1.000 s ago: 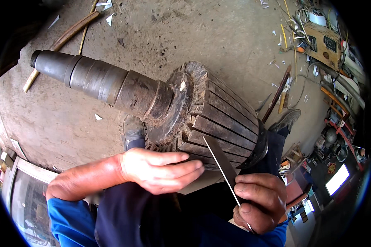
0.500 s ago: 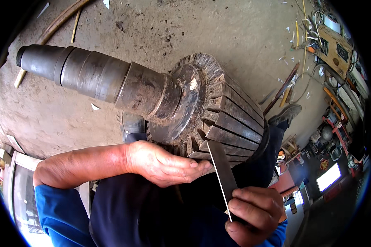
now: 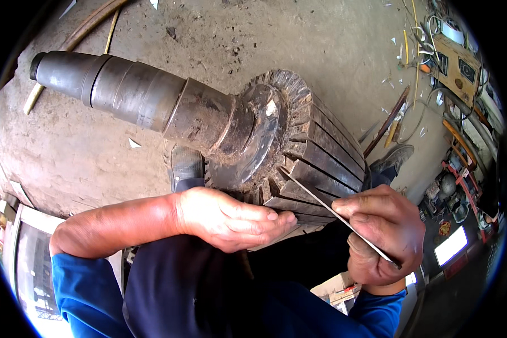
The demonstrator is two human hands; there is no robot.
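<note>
The right hand [image 3: 386, 234] has its fingers clamped on a thin flat strip [image 3: 321, 198], seen almost edge-on, which slants from them up and to the left. Its far tip lies at the ragged ends of the bars on a heavy slotted drum [image 3: 333, 160], just above and to the left of those fingers. Whether the tip sits inside a slot or only over it, I cannot tell.

The left hand [image 3: 236, 219] lies under the drum's lower left side, its fingers side by side and slightly curved, clamped on nothing that shows; whether they touch the drum is unclear.

As for how far things stand, the slots above the right fingers show as dark open lines between the bars, with no other strip visible in them. Rough, dirty debris [image 3: 276, 172] clings around the bar ends, above the left fingers, beside the collar [image 3: 262, 143]. The stepped shaft [image 3: 132, 93] reaches away to the upper left of both hands. The drum's underside is hidden, so its condition there cannot be judged.
</note>
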